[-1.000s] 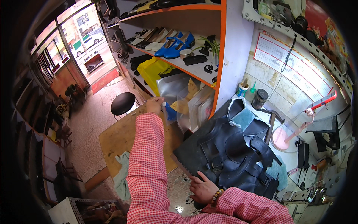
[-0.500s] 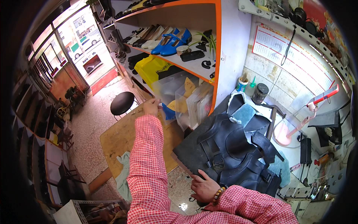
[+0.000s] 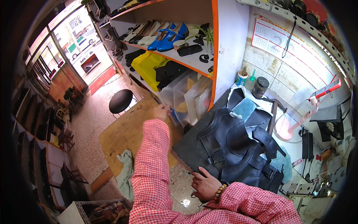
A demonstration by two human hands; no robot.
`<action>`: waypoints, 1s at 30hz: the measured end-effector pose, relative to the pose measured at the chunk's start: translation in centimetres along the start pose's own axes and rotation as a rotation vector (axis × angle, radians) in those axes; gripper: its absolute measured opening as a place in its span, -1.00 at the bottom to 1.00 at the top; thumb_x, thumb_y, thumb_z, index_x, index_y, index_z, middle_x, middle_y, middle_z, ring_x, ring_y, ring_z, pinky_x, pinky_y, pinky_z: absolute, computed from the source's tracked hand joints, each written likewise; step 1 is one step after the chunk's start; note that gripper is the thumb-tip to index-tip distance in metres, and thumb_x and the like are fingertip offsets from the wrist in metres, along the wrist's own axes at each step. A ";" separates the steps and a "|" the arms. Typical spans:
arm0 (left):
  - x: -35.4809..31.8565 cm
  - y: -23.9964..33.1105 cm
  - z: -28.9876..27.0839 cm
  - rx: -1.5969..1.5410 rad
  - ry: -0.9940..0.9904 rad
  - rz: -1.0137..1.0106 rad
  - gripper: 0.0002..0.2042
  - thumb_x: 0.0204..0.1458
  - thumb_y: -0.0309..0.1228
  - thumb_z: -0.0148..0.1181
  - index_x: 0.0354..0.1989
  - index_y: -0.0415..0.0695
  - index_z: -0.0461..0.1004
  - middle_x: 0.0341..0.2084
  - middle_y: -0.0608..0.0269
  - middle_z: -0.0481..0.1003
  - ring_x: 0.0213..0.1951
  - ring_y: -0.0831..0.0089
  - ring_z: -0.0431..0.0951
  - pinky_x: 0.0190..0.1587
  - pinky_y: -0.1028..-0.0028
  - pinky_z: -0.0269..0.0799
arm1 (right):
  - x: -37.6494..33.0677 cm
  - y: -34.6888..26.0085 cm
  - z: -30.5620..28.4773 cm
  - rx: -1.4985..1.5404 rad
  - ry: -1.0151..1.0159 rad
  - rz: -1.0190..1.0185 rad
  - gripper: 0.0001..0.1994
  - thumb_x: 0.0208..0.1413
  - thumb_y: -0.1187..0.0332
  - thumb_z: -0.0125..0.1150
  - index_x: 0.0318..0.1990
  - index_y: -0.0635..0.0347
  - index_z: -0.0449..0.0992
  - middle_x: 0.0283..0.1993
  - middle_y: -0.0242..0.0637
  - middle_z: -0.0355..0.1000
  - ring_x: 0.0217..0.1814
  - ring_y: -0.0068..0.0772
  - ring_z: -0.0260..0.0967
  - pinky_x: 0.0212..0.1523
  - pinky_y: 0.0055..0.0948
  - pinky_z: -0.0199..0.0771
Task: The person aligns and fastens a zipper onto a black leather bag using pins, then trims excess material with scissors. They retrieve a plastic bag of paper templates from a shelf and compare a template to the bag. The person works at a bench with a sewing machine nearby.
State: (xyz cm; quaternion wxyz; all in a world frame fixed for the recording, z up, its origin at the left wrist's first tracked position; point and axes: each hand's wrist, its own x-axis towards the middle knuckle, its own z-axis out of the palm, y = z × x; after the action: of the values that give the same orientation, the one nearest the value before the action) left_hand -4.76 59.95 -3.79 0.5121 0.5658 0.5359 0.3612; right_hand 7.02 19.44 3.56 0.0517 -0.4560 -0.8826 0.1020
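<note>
My left hand [image 3: 162,112] reaches across a brown wooden board [image 3: 123,127], its fingers closed at the near edge of a clear plastic box [image 3: 172,98]. The box stands under the shelf with flat sheets and yellow and blue pieces inside; its lower part is partly hidden. My right hand [image 3: 206,185], with a beaded bracelet, lies with fingers apart on the edge of a black-topped bench [image 3: 186,147]. Beside it lies a black leather piece with straps and buckles [image 3: 238,143], with light blue fuzzy lining [image 3: 244,109] showing.
An orange-edged shelf [image 3: 215,48] holds blue shoes [image 3: 169,39] and a yellow bag [image 3: 147,71]. A hammer [image 3: 275,108], a dark jar [image 3: 260,87] and a pink stand [image 3: 285,128] are at the right. A black stool [image 3: 121,100] and a grey-green cloth [image 3: 126,173] are at the left.
My left hand has moved slightly right and down. The clear box sits farther in under the shelf, with less of its yellow and blue pieces showing. My right hand stays put.
</note>
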 end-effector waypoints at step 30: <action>-0.7 5.8 7.2 -0.160 0.321 0.197 -0.79 0.20 -0.39 0.10 -0.27 -0.34 0.50 -0.53 0.12 0.57 -0.50 0.40 0.60 -0.40 0.43 0.49 | 0.0 0.0 -0.1 0.035 -0.055 0.026 -0.66 0.10 0.06 0.14 -0.24 0.16 0.56 -0.04 -0.32 0.48 0.39 -0.26 0.10 0.48 0.09 -0.32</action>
State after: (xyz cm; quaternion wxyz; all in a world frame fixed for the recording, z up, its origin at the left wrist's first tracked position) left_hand 3.43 58.40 0.36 0.4257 0.5081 0.5223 0.5365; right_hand 7.00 19.48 3.72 0.0341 -0.4636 -0.8757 0.1306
